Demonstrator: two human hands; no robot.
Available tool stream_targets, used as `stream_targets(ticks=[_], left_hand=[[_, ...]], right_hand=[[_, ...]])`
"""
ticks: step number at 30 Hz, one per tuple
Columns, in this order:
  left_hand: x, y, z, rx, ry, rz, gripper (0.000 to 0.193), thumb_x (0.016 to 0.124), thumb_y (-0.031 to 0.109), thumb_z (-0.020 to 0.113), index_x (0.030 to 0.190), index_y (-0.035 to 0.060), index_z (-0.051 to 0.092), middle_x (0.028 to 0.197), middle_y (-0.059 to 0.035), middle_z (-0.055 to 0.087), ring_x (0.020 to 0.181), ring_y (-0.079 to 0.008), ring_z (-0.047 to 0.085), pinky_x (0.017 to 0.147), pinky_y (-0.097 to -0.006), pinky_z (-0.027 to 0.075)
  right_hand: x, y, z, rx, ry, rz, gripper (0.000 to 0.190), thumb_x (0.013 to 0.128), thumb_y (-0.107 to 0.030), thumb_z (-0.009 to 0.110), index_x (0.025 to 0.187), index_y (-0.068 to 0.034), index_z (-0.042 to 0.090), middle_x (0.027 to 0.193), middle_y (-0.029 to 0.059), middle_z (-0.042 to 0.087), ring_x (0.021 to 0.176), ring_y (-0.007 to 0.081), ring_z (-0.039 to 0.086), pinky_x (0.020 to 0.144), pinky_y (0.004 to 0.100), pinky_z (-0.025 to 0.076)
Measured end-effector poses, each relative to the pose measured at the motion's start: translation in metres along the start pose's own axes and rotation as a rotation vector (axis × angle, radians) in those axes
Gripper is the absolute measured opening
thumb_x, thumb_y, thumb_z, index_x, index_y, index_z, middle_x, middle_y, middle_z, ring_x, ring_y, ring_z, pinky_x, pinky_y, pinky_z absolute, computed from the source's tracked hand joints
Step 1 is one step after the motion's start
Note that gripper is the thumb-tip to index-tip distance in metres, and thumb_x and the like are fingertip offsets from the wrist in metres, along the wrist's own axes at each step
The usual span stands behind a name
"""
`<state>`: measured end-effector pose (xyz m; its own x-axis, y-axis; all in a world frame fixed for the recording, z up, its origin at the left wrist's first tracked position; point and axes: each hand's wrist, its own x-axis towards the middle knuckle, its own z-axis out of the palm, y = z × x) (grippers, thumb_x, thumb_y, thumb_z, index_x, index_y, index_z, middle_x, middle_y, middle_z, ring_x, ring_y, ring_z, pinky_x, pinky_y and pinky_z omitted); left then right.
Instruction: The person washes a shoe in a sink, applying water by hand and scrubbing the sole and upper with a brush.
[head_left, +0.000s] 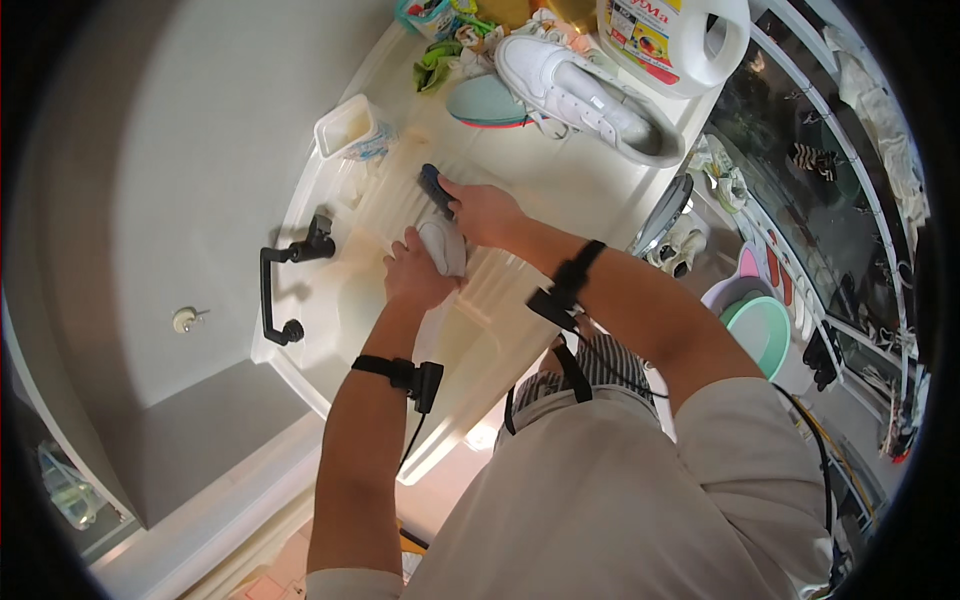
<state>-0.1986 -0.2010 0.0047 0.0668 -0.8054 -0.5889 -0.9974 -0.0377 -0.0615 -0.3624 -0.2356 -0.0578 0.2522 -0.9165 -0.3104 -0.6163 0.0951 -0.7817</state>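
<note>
My left hand (420, 274) grips a light grey-white cloth-like item (444, 244), perhaps a shoe part, over the ribbed washboard of a pale laundry sink (495, 289). In my right hand (484, 212) is a dark blue scrubbing brush (435, 187), just above that item; its bristles are hard to see. A white sneaker (577, 97) lies on the sink's far ledge, partly over a grey-green insole (487, 101) with a red edge. Near the wall stands an open white plastic tub (354, 129).
A black faucet (281, 285) rises at the left rim. A white detergent jug (675, 45) and crumpled cloths (480, 45) occupy the far ledge. Off the sink's right side are a mint-green basin (759, 337) and a round lid-like object (664, 214). Thin cables hang from both forearm straps.
</note>
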Motion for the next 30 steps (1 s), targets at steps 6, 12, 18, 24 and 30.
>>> stream_targets(ticks=[6, 12, 18, 24, 30], left_hand=[[0.0, 0.01, -0.006, -0.007, -0.026, 0.014, 0.136, 0.064, 0.049, 0.096, 0.161, -0.0023, 0.017, 0.15, -0.0292, 0.046, 0.137, -0.0502, 0.048, 0.111, -0.0513, 0.048], [-0.009, -0.032, -0.003, -0.089, 0.012, 0.055, 0.134, 0.063, 0.043, 0.098, 0.161, -0.0006, 0.019, 0.154, -0.0271, 0.045, 0.142, -0.0467, 0.047, 0.112, -0.0502, 0.049], [-0.048, -0.042, -0.038, -1.103, -0.158, 0.31, 0.102, 0.077, 0.026, 0.093, 0.157, -0.0009, 0.036, 0.148, -0.0161, 0.057, 0.134, -0.0314, 0.057, 0.114, -0.0425, 0.045], [-0.009, -0.037, 0.014, -1.816, -0.31, 0.421, 0.092, 0.086, 0.014, 0.085, 0.161, 0.0014, 0.033, 0.151, -0.0153, 0.054, 0.138, -0.0298, 0.053, 0.117, -0.043, 0.041], [-0.002, -0.023, 0.047, -1.841, 0.027, 0.284, 0.111, 0.087, 0.021, 0.084, 0.168, 0.003, 0.01, 0.159, -0.0216, 0.04, 0.146, -0.0343, 0.044, 0.121, -0.0453, 0.037]], right_hand=[[-0.085, -0.002, 0.009, 0.06, -0.006, 0.071, 0.057, 0.107, -0.024, 0.05, 0.163, -0.019, 0.039, 0.117, 0.0245, 0.072, 0.107, 0.0457, 0.068, 0.093, 0.0552, 0.052], [0.027, -0.018, -0.021, 0.02, 0.111, -0.073, 0.054, 0.108, -0.024, 0.052, 0.16, -0.017, 0.044, 0.116, 0.0241, 0.072, 0.106, 0.0427, 0.071, 0.092, 0.0524, 0.055], [-0.08, 0.014, -0.064, 0.381, 0.102, -0.025, 0.058, 0.107, -0.021, 0.059, 0.161, -0.015, 0.043, 0.102, 0.0172, 0.075, 0.091, 0.0314, 0.07, 0.089, 0.0413, 0.054], [-0.115, -0.006, -0.021, 0.5, 0.101, 0.062, 0.063, 0.11, -0.02, 0.054, 0.168, -0.016, 0.029, 0.096, 0.0084, 0.07, 0.085, 0.0181, 0.064, 0.087, 0.0336, 0.053], [-0.115, -0.017, -0.01, 0.424, 0.049, 0.156, 0.067, 0.11, -0.017, 0.053, 0.17, -0.021, 0.024, 0.093, 0.007, 0.07, 0.085, 0.0181, 0.065, 0.084, 0.0327, 0.052]])
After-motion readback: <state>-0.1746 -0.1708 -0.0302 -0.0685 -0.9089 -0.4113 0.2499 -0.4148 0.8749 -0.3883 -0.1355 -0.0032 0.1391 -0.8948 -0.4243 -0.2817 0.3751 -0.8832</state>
